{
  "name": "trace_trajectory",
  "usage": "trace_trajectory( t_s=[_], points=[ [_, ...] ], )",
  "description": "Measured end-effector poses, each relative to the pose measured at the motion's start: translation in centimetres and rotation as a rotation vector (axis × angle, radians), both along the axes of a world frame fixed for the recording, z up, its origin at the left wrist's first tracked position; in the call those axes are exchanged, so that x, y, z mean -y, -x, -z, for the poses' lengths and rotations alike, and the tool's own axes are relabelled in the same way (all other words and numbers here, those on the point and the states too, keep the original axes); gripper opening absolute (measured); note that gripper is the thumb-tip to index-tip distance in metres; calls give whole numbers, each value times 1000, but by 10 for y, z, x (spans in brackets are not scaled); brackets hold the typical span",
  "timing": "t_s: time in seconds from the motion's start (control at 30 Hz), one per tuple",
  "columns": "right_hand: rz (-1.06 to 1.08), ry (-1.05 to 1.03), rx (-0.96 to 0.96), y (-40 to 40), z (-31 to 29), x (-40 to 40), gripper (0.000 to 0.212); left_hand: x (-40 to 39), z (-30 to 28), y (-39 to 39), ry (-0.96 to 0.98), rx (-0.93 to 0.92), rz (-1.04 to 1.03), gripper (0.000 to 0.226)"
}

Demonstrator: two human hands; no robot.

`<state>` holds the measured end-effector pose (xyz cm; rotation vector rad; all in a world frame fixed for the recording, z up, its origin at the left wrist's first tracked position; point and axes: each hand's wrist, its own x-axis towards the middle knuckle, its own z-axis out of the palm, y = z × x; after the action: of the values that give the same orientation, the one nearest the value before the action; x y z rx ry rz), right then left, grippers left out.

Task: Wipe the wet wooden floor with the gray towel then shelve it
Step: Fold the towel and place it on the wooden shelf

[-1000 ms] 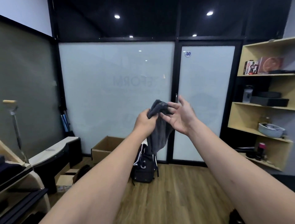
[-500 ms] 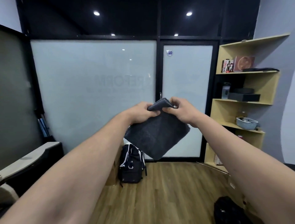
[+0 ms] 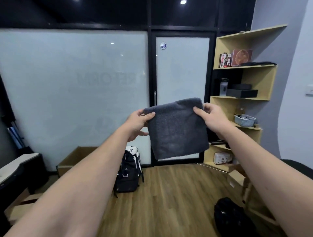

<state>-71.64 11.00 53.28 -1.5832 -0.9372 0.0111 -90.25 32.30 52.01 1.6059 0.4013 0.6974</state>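
Dim room lit by a ceiling spotlight (image 3: pixel 183 2), frosted glass (image 3: pixel 76 88) glowing, edges warped, slight blur.

gray towel (image 3: pixel 177 130) unfolded, hanging midair

The towel (image 3: pixel 177 130) is grey cloth, matt, with a rough, nubby terry pile. The floor (image 3: pixel 169 194) is wood-look plank, smooth with a faint sheen. The shelf (image 3: pixel 254 79) is pale wood board, matt. The door (image 3: pixel 182 71) is frosted glass, softly reflective, in a dark frame. The box (image 3: pixel 74 159) is dull brown cardboard. The backpack (image 3: pixel 129 170) looks like black fabric.
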Motion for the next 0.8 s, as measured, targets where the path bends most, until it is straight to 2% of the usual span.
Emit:
trace_trajectory(
  t_s=[0.13,0.23,0.4,0.53,0.8],
  points=[
    [-21,85,-42,-55,30,-7,32,-3,10,-80,39,131,-11,4],
    [-13,22,-93,-100,40,-16,23,-7,22,-144,23,162,-20,4],
    [78,3,-38,-190,39,-27,33,-17,30,-254,22,196,-11,5],
    [149,-6,-26,-270,39,-34,31,-28,34,-338,19,217,37,5],
    [226,-14,-27,-411,57,-71,40,-65,49,-478,-27,153,56,10]
  ],
)
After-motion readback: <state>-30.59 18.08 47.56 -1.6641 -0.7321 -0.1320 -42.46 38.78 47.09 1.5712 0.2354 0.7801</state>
